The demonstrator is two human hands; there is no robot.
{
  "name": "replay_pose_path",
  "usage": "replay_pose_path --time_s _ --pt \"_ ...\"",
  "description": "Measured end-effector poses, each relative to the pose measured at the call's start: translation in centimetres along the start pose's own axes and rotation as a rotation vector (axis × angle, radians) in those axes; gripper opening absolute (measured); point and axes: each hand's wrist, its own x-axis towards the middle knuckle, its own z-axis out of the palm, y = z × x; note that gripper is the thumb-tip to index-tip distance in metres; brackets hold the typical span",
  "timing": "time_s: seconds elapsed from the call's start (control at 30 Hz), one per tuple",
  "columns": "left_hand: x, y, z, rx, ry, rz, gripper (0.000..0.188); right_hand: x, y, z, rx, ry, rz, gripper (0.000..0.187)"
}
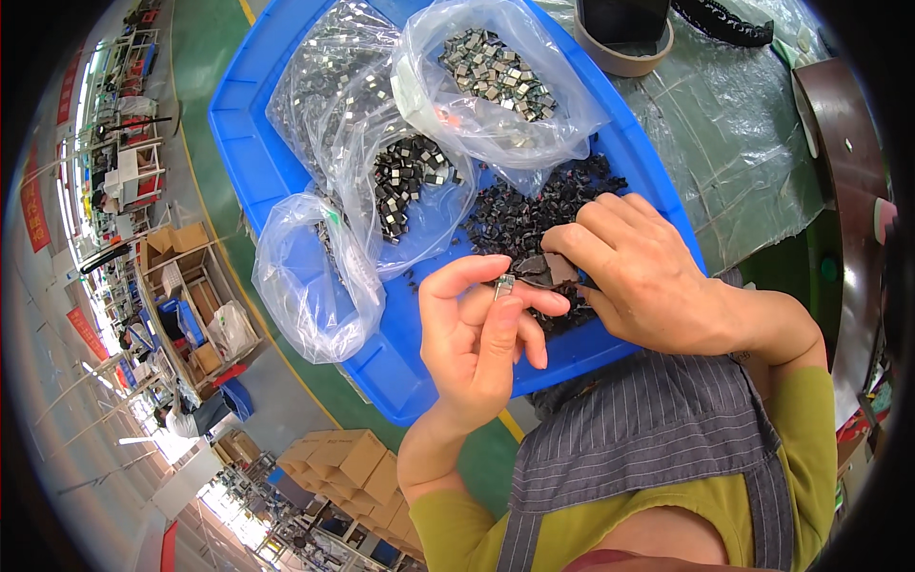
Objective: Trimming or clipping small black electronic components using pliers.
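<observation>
My left hand [481, 334] pinches a small shiny metal piece [504, 285] between thumb and fingers, over the blue tray [391, 391]. Close beside it, my right hand [639, 272] is closed on a dark, flat object with a brown end [559, 271]. Its kind is hard to make out, and my fingers cover part of it. Under both hands lies a loose heap of small black parts [505, 212]. Further off in the tray, an open clear plastic bag [562, 133] holds many small metal-faced blocks [496, 74].
Other clear bags [319, 324] lie along the tray's left side, some with small black and silver blocks [405, 181]. Beyond the tray's right edge, plastic sheeting [734, 162] covers a surface carrying a round beige container [624, 59]. Cardboard boxes [348, 467] stand at lower left.
</observation>
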Motion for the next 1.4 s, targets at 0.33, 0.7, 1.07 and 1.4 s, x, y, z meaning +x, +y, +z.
replay_pose_path --time_s 0.33,0.7,1.07,1.4 --pt "-0.1 -0.2 -0.2 0.035 -0.039 0.040 0.026 0.0 -0.1 0.0 -0.092 0.054 -0.036 0.019" --pt "-0.3 -0.5 -0.1 0.110 -0.054 0.075 0.028 0.0 -0.1 0.1 -0.118 0.079 -0.047 0.020" --pt "-0.4 -0.6 0.3 0.194 -0.027 0.079 0.030 -0.2 -0.2 -0.1 -0.113 0.025 -0.028 0.017" --pt "-0.2 0.3 -0.3 0.162 -0.025 -0.058 0.032 0.3 -0.1 -1.7 0.519 -0.434 0.118 0.016"
